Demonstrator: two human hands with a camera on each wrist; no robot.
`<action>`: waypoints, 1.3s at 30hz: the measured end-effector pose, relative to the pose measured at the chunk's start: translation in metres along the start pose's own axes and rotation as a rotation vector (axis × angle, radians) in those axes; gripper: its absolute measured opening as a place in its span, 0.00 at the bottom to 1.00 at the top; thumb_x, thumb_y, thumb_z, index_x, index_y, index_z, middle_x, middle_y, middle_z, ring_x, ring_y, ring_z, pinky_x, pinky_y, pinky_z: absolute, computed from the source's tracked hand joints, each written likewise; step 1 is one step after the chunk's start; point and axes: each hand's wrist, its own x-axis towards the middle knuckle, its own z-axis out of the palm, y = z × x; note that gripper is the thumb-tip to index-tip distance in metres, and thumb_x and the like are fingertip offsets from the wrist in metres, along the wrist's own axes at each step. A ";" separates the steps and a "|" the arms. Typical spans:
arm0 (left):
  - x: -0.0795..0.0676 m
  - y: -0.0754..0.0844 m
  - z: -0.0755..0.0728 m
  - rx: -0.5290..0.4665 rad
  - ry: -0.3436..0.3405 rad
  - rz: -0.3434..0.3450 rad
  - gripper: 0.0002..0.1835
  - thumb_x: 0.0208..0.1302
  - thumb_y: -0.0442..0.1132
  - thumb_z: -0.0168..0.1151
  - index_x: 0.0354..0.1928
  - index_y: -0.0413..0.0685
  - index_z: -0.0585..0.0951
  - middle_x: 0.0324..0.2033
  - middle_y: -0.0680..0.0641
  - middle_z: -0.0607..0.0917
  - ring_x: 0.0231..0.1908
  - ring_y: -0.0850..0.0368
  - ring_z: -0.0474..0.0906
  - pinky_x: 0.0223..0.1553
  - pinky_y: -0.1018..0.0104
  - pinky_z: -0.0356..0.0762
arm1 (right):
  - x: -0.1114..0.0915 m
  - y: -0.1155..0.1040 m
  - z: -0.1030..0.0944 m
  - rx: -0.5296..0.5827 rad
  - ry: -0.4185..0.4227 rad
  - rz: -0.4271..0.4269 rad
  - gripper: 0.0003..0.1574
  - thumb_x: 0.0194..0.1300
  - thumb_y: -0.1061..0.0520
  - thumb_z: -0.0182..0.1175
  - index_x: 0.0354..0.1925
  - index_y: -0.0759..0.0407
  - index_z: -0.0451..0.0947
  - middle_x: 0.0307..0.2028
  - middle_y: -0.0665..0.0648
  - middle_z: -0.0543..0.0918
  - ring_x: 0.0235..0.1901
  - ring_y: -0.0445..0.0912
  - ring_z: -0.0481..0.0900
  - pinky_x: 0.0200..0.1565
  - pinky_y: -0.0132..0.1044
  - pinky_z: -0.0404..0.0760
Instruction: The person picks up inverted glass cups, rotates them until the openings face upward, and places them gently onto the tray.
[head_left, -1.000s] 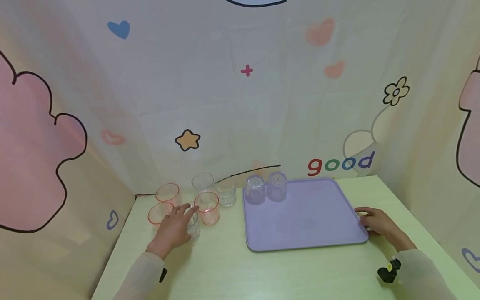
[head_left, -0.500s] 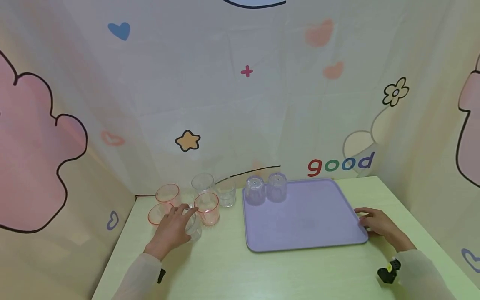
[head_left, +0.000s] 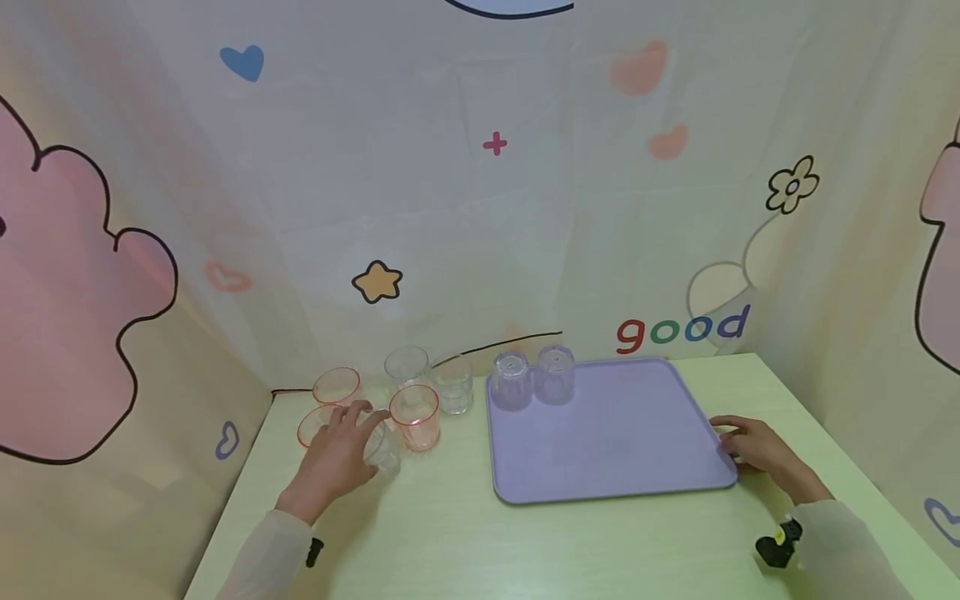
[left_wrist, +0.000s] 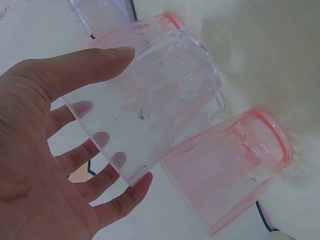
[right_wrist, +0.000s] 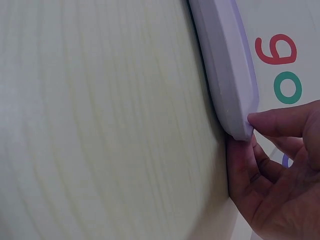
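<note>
My left hand (head_left: 335, 454) grips a clear glass (left_wrist: 145, 110) near its rim, thumb on one side and fingers on the other. In the head view that glass looks tilted, partly hidden behind the hand. Close around it stand red-rimmed glasses: one to the right (head_left: 417, 425), one at the back left (head_left: 337, 387), one partly covered by the fingers (head_left: 311, 429). My right hand (head_left: 757, 446) holds the right edge of a lilac tray (head_left: 611, 450) near its front corner. The right wrist view shows the thumb (right_wrist: 275, 121) on the tray's rim and fingers curled below.
Two more clear glasses, one at the back (head_left: 407, 367) and one beside it (head_left: 454, 392), stand near the wall curtain. Two upside-down clear glasses (head_left: 512, 383) (head_left: 555, 379) sit in the tray's back left corner. The pale table (head_left: 465, 542) runs between curtain walls.
My left hand has moved slightly left and toward me, and the clear glass in it has gone from upright to tilted. My right hand and the tray stay put.
</note>
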 end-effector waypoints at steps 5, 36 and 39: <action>-0.002 0.002 -0.007 -0.015 0.019 -0.007 0.43 0.44 0.39 0.84 0.66 0.50 0.76 0.62 0.39 0.72 0.60 0.34 0.69 0.46 0.38 0.80 | 0.001 0.001 -0.001 -0.020 0.004 -0.008 0.33 0.69 0.66 0.55 0.68 0.78 0.61 0.53 0.79 0.73 0.43 0.55 0.77 0.38 0.40 0.84; -0.003 0.031 -0.036 -0.310 0.288 -0.024 0.42 0.43 0.41 0.87 0.61 0.44 0.75 0.61 0.38 0.70 0.58 0.37 0.69 0.45 0.38 0.83 | -0.002 -0.001 0.002 -0.054 0.053 -0.056 0.32 0.65 0.66 0.55 0.64 0.80 0.65 0.48 0.76 0.77 0.37 0.52 0.77 0.34 0.42 0.85; -0.002 0.034 -0.034 -0.335 0.299 -0.024 0.42 0.44 0.41 0.86 0.62 0.43 0.74 0.62 0.38 0.69 0.59 0.37 0.69 0.48 0.39 0.82 | -0.003 0.000 0.004 -0.084 0.087 -0.088 0.30 0.66 0.65 0.57 0.62 0.80 0.67 0.45 0.76 0.80 0.36 0.52 0.79 0.33 0.43 0.86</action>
